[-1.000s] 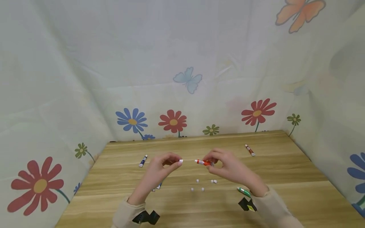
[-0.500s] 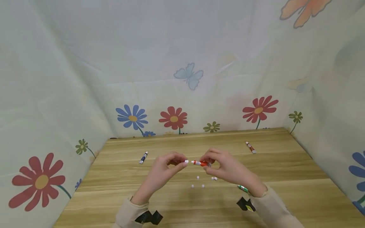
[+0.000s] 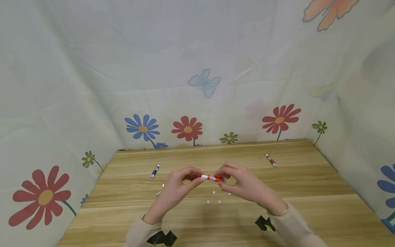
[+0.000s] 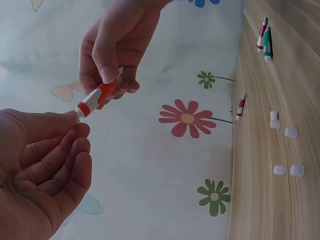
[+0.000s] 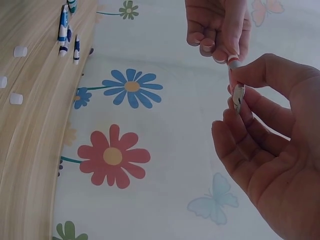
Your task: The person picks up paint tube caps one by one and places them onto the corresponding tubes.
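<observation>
In the head view, the left hand [image 3: 179, 187] and the right hand [image 3: 243, 183] meet above the middle of the worktop [image 3: 135, 219]. The right fingers grasp a red-and-white tube [image 3: 214, 178], which lies almost level in the air, with its nozzle end toward the left hand. The left thumb and index finger pinch a white cap [image 3: 202, 176] at this end; the fingertips cover so much that I cannot say whether it is screwed on.

The left wrist view shows what the head view mostly hides under the right wrist: a green tube [image 4: 267, 44] lies against a dark red tube [image 4: 261, 35]. The right wrist view shows, for its part, a blue tube [image 5: 63, 25] beside other tubes, while in the head view only small ends look out from behind the left wrist. Another green tube [image 5: 72, 5] is cut by the upper edge there. The flat pale end of the held tube also appears more clearly in this view.

Both wrists come in from the near side and bend inward. The left hand's other fingers are loosely curled below the pinch. Several loose caps [image 3: 214, 193] stand on the worktop below the hands.
</observation>
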Motion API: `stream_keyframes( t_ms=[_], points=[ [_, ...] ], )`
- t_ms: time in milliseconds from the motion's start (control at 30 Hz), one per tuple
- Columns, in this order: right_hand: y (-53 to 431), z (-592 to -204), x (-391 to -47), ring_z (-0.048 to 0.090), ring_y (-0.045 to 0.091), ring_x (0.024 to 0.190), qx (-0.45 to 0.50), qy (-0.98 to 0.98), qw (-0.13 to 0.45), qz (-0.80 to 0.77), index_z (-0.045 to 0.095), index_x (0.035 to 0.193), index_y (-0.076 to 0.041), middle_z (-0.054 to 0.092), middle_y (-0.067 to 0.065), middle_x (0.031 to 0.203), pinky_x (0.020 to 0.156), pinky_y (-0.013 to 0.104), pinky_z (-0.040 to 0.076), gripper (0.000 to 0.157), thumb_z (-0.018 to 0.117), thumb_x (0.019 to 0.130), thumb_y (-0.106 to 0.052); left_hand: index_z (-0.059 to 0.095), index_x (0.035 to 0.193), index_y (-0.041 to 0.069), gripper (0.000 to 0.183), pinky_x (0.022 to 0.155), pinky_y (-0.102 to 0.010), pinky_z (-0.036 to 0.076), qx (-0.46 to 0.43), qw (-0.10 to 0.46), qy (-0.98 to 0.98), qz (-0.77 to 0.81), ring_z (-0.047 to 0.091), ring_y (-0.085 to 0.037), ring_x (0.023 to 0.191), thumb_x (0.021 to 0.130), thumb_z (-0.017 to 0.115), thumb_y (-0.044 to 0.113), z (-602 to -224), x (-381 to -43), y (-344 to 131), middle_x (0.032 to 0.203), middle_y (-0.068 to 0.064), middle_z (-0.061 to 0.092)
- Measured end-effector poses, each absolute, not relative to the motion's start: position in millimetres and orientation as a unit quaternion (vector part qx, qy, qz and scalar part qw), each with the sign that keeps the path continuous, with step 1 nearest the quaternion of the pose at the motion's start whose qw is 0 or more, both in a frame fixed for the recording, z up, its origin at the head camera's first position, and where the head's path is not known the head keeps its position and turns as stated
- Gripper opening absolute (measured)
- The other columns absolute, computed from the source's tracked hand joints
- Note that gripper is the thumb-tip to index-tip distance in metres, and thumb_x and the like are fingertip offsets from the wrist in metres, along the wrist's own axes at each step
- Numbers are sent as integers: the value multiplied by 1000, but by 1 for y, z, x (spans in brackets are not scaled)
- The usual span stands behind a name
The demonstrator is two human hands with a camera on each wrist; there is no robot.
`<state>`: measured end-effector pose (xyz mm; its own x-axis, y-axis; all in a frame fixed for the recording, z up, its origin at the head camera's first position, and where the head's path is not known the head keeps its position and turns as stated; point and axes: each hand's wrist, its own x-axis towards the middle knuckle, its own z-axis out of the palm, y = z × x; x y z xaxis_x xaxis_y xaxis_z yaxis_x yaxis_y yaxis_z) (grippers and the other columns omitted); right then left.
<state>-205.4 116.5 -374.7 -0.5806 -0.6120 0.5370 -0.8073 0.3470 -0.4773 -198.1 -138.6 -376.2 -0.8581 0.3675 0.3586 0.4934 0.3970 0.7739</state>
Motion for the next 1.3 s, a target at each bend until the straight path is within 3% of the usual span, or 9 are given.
stream_keyframes(
  t_ms=[200,500,833,1067,1300],
  points=[
    [114,-376,-205,57,4,83,445,-806,161,355,71,108,-11,63,-8,101,71,23,54,21,76,88,-7,75,104,24,15,74,-29,56,-247,66,-836,-486,67,-9,82,94,72,35,-378,-197,-137,93,14,72],
    [113,-378,-205,57,5,82,463,-793,189,348,70,107,-11,63,-6,101,70,21,53,21,76,88,-5,75,103,23,16,74,-30,56,-251,70,-833,-487,67,-9,83,95,71,36,-378,-195,-137,92,12,72],
    [115,-379,-204,59,6,84,434,-793,122,409,72,109,-18,64,-11,102,71,27,54,22,74,91,-8,74,107,15,12,75,-24,57,-386,198,-801,-412,65,-5,87,94,72,16,-379,-195,-139,98,9,71],
    [114,-377,-203,59,5,84,432,-799,138,395,72,109,-15,64,-10,101,71,25,54,22,75,89,-7,71,117,16,27,77,-29,57,-339,154,-818,-439,66,-6,87,92,75,27,-379,-196,-141,102,10,72],
    [112,-379,-204,57,4,83,465,-789,184,356,71,106,-11,63,-8,101,70,20,53,21,76,87,-5,74,105,21,17,74,-29,57,-303,94,-827,-464,66,-7,82,96,69,35,-378,-194,-140,94,12,71]
  ],
)
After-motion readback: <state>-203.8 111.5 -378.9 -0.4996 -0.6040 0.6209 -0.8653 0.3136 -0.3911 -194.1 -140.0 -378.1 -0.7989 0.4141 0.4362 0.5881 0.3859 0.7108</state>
